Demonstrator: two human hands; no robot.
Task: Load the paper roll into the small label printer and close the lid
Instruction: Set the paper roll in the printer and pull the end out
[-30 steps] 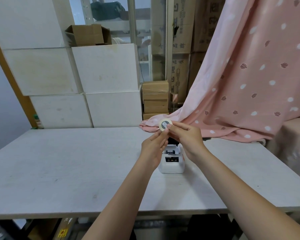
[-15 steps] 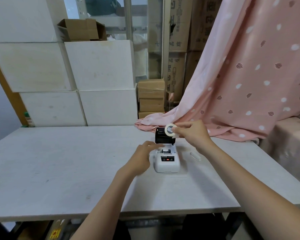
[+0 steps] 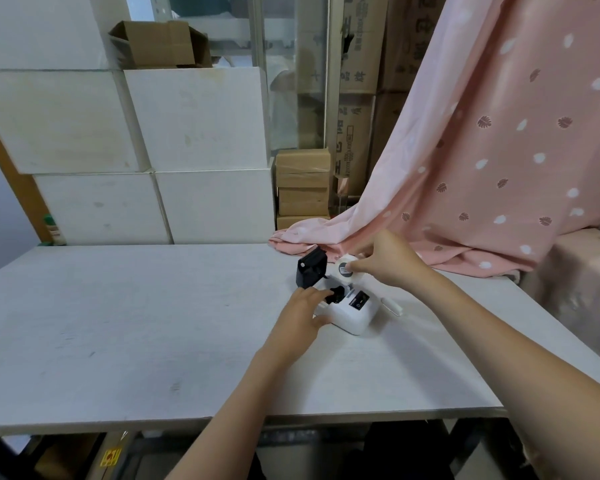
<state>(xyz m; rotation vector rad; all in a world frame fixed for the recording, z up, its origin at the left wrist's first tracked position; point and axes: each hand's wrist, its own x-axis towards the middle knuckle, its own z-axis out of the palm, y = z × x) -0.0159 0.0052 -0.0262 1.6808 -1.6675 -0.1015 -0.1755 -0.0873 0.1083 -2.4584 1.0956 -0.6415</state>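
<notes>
A small white label printer (image 3: 355,315) sits on the grey table (image 3: 136,323), turned at an angle. Its black lid (image 3: 311,270) stands open and upright at the far end. My left hand (image 3: 303,311) rests on the printer's left side, thumb on its front corner and fingers at the open paper bay. My right hand (image 3: 387,259) pinches a small white paper roll (image 3: 345,270) just above and behind the open bay, beside the lid.
A small white stick-like piece (image 3: 392,305) lies on the table right of the printer. Pink spotted cloth (image 3: 482,168) drapes onto the table's far right. White blocks (image 3: 194,119) and cardboard boxes (image 3: 303,185) stand behind the table.
The roll has come down from in front of both hands to just above the open bay. My left hand let go of it and moved onto the printer, which now sits turned.
</notes>
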